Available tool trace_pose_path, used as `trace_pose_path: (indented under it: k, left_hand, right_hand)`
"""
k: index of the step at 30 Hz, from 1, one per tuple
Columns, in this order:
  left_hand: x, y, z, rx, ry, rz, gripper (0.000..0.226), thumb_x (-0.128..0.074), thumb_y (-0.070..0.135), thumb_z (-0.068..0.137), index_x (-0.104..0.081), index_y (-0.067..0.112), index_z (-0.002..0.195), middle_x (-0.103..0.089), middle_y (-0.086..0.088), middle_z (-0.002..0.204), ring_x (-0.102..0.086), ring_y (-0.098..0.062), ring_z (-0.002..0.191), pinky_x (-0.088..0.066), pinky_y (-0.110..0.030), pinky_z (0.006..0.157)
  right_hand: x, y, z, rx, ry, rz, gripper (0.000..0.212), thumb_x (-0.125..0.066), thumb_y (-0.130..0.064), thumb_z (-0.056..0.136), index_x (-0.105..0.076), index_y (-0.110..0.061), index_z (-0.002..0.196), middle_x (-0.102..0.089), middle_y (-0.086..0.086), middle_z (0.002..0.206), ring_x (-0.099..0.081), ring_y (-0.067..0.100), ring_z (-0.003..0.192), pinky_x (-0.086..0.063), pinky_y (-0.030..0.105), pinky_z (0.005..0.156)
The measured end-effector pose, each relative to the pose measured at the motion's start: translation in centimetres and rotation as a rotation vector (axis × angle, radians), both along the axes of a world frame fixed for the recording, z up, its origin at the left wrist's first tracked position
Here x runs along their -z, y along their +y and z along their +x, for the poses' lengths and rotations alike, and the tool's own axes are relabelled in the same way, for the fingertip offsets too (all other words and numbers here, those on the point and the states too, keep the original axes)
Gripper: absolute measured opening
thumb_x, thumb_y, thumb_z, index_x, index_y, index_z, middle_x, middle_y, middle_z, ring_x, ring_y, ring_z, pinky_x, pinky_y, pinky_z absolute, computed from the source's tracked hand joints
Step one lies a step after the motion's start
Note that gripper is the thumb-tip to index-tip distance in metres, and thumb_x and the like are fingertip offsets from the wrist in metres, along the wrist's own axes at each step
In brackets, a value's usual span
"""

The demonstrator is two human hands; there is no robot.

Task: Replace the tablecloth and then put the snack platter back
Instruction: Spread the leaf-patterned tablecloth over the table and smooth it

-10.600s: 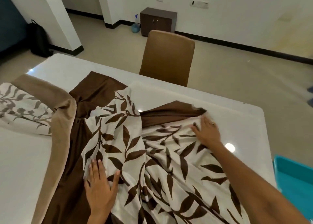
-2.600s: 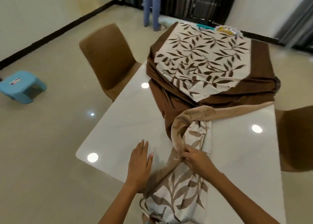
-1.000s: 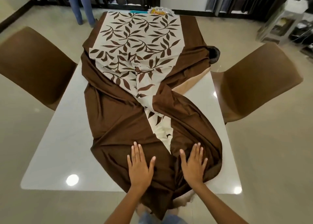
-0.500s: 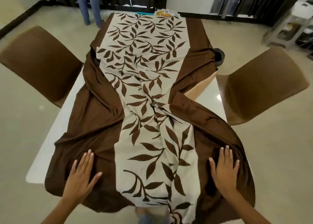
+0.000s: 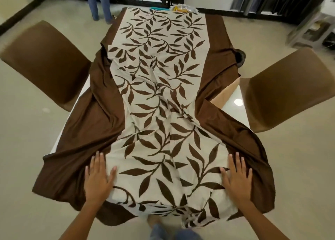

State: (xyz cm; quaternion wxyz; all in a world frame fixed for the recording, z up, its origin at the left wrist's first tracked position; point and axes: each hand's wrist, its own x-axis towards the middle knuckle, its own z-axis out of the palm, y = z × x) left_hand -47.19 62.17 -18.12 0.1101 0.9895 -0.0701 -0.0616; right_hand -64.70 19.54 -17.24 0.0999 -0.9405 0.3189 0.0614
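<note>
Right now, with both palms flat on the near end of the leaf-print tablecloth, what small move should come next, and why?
Probably sweep the left hand and right hand outward and toward the far end. The tablecloth is flat by the palms, but its brown borders bunch inward at mid-table, leaving bare white table and a tan underside fold on the right.

No text, label, brand, number or sign can be read anywhere in the head view. The tablecloth is printed with brown leaves only (no lettering is woven or stamped into it). Something yellow is seen in a clear wrapper at the far end of the table, but any print on it is too small and blurred to be made out.
</note>
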Motion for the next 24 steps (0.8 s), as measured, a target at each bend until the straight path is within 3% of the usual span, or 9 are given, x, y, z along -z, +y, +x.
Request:
trace_pose_path:
  k: [5, 9, 14, 19, 24]
  left_hand:
    - [0.2, 4.7, 3.1, 0.027, -0.028, 0.074, 0.075, -0.012, 0.054, 0.094, -0.029, 0.002, 0.145, -0.027, -0.019, 0.152, -0.025, -0.035, 0.140, -0.021, -0.056, 0.109]
    - [0.1, 0.3, 1.8, -0.190, -0.056, -0.035, 0.047, -0.039, 0.016, 0.097, -0.035, 0.004, 0.143, -0.024, -0.023, 0.152, -0.022, -0.041, 0.139, -0.020, -0.064, 0.105]
    - [0.4, -0.3, 1.9, -0.222, -0.016, -0.078, 0.067, -0.013, 0.050, 0.097, -0.024, 0.008, 0.148, -0.023, -0.016, 0.154, -0.018, -0.033, 0.143, -0.013, -0.050, 0.113]
    - [0.4, 3.2, 6.8, -0.092, -0.047, -0.020, 0.069, -0.019, 0.050, 0.095, -0.032, 0.004, 0.144, -0.037, -0.022, 0.145, -0.029, -0.039, 0.136, -0.023, -0.053, 0.109]
    - [0.6, 3.8, 11.0, -0.059, -0.072, -0.022, 0.069, -0.019, 0.049, 0.095, -0.033, 0.001, 0.142, -0.039, -0.025, 0.143, -0.029, -0.041, 0.136, -0.023, -0.053, 0.108]
  right_hand:
    - [-1.0, 2.1, 0.9, 0.038, -0.082, -0.001, 0.072, -0.004, -0.055, 0.095, -0.033, -0.011, 0.144, -0.026, 0.012, 0.153, -0.025, 0.031, 0.139, -0.022, 0.063, 0.107]
    - [-0.9, 8.4, 4.6, -0.161, -0.135, 0.091, 0.066, -0.008, -0.058, 0.094, -0.020, -0.023, 0.149, -0.012, 0.005, 0.157, -0.011, 0.026, 0.145, -0.009, 0.055, 0.111]
    - [0.8, 9.2, 7.8, -0.171, -0.047, 0.030, 0.065, -0.016, -0.060, 0.093, -0.014, -0.028, 0.150, -0.006, 0.004, 0.158, -0.011, 0.029, 0.144, -0.011, 0.060, 0.109]
    - [0.6, 6.4, 9.9, -0.159, -0.061, -0.029, 0.064, -0.017, -0.057, 0.093, -0.018, -0.027, 0.149, -0.012, 0.005, 0.158, -0.014, 0.029, 0.144, -0.016, 0.060, 0.108]
    - [0.7, 5.0, 12.0, -0.114, -0.030, -0.041, 0.070, -0.006, -0.061, 0.091, -0.020, -0.023, 0.148, -0.018, 0.010, 0.156, -0.012, 0.029, 0.144, -0.010, 0.058, 0.111]
